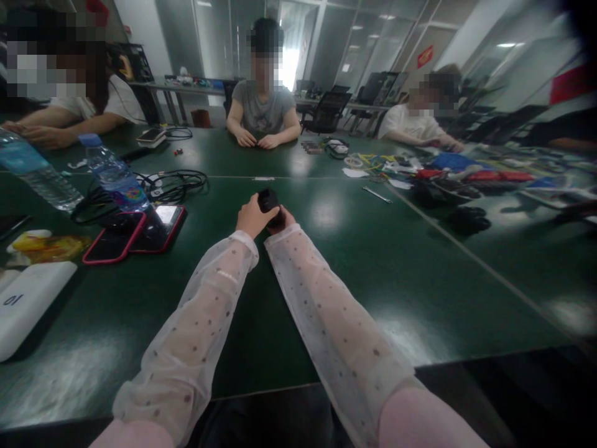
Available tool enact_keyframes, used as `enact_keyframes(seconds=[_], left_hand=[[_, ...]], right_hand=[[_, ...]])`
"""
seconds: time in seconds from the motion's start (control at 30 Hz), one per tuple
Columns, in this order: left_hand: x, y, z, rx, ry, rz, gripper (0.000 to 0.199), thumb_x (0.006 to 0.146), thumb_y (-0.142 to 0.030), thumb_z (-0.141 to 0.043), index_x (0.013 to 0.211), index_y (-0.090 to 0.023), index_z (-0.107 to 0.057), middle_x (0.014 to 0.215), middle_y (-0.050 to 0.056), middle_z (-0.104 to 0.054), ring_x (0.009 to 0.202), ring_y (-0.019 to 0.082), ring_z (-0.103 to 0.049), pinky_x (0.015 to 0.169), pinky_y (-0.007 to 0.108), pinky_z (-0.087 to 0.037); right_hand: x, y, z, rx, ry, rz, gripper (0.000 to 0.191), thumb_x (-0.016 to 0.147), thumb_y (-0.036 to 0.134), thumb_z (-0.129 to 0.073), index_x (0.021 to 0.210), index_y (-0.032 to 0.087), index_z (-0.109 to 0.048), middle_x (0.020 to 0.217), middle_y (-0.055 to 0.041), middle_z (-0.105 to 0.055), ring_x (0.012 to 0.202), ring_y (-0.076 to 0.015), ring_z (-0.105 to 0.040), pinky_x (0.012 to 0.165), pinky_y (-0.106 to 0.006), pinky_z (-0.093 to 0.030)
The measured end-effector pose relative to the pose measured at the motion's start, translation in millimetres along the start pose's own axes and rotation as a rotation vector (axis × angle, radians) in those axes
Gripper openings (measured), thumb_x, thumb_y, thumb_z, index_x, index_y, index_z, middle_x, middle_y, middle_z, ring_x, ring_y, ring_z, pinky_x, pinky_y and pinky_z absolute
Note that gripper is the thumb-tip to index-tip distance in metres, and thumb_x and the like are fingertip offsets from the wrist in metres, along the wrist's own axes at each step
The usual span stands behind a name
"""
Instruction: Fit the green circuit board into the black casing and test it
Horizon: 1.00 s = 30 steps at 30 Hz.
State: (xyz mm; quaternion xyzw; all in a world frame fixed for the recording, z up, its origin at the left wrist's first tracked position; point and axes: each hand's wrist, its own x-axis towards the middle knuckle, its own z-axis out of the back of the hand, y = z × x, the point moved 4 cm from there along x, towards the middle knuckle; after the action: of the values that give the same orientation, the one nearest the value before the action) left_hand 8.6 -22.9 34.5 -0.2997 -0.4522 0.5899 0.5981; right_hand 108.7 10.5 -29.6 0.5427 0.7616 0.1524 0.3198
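Both of my hands hold a small black boxy object just above the green table; its exact kind is not clear. My left hand grips it from the left, with the thumb laid across its near side. On the other side, my right hand is closed around its lower right part, and most of those fingers are hidden behind the object and the sleeve. Sheer white dotted sleeves cover both forearms. To the left of my hands lie two phones with red-edged cases, one overlapping the other.
Two water bottles and coiled black cables stand or lie on the left, with a white power bank nearer. A metal wrench-like tool and piled cables and parts are on the right. Several people sit around the table.
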Motion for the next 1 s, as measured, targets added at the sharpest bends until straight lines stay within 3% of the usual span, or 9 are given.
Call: enact_keyframes(seconds=[0.13,0.23,0.37,0.53,0.6,0.7,0.8,1.0], left_hand=[[-1.9,-10.6,8.4,0.274,-0.006,-0.006,0.064,0.074,-0.042,-0.066,0.129,-0.015,-0.049,0.121,0.017,-0.060,0.116,0.032,-0.053,0.098,0.041,-0.036],[4.6,-13.1,18.6,0.258,-0.033,-0.018,0.060,0.073,-0.043,-0.065,0.125,-0.014,-0.053,0.116,0.016,-0.062,0.110,0.032,-0.056,0.095,0.041,-0.038],[14.9,-7.5,30.1,-0.143,-0.054,0.068,0.052,0.070,-0.035,-0.068,0.118,-0.016,-0.055,0.105,0.012,-0.065,0.102,0.026,-0.060,0.091,0.037,-0.043],[9.4,7.1,20.7,-0.919,0.211,0.425,0.032,0.077,-0.040,-0.060,0.099,-0.017,-0.059,0.081,0.005,-0.065,0.077,0.019,-0.063,0.072,0.032,-0.050],[4.6,17.2,14.9,-1.114,0.248,0.537,0.041,0.080,-0.054,-0.055,0.095,-0.017,-0.060,0.079,0.007,-0.065,0.074,0.020,-0.063,0.068,0.033,-0.052],[2.8,40.2,5.5,-1.239,0.226,0.618,0.064,0.079,-0.072,-0.042,0.096,-0.014,-0.061,0.078,0.009,-0.066,0.071,0.020,-0.064,0.065,0.032,-0.053],[5.6,59.5,-4.3,-1.345,0.243,0.659,0.068,0.083,-0.072,-0.031,0.098,-0.013,-0.061,0.076,0.008,-0.066,0.068,0.017,-0.064,0.065,0.030,-0.053],[9.0,63.9,-7.4,-1.336,0.231,0.630,0.070,0.082,-0.072,-0.031,0.100,-0.011,-0.062,0.074,0.010,-0.066,0.068,0.019,-0.064,0.065,0.030,-0.053]], right_hand=[[2.6,-2.3,-1.1,0.061,0.035,0.001,0.040,0.097,0.033,-0.029,0.105,0.011,-0.062,0.074,-0.0051,-0.071,0.074,-0.0174,-0.067,0.079,-0.032,-0.056],[5.4,-2.7,1.2,0.107,-0.006,-0.006,0.036,0.098,0.033,-0.031,0.101,0.013,-0.062,0.071,-0.0032,-0.070,0.067,-0.0154,-0.066,0.070,-0.028,-0.057],[7.9,-1.7,3.8,0.135,-0.022,-0.021,0.034,0.098,0.034,-0.031,0.099,0.016,-0.061,0.071,-0.0019,-0.069,0.063,-0.0147,-0.065,0.056,-0.026,-0.056],[13.2,-1.1,8.9,0.175,0.008,0.001,0.032,0.097,0.034,-0.032,0.103,0.016,-0.059,0.072,-0.0031,-0.069,0.065,-0.0151,-0.067,0.058,-0.027,-0.058],[15.6,-1.8,10.0,0.181,0.053,-0.004,0.035,0.097,0.034,-0.031,0.105,0.014,-0.058,0.076,-0.0055,-0.070,0.069,-0.0156,-0.068,0.061,-0.027,-0.059],[17.0,-2.5,10.3,0.171,0.113,-0.022,0.040,0.097,0.035,-0.028,0.109,0.010,-0.058,0.080,-0.0091,-0.071,0.074,-0.0165,-0.070,0.062,-0.026,-0.059],[15.2,-1.2,10.4,0.159,0.120,-0.008,0.040,0.098,0.034,-0.027,0.113,0.011,-0.056,0.080,-0.0078,-0.071,0.074,-0.0169,-0.070,0.063,-0.029,-0.060],[10.7,-1.0,7.7,0.131,0.113,0.011,0.036,0.097,0.034,-0.032,0.113,0.011,-0.055,0.080,-0.0078,-0.071,0.074,-0.0172,-0.070,0.064,-0.029,-0.060]])
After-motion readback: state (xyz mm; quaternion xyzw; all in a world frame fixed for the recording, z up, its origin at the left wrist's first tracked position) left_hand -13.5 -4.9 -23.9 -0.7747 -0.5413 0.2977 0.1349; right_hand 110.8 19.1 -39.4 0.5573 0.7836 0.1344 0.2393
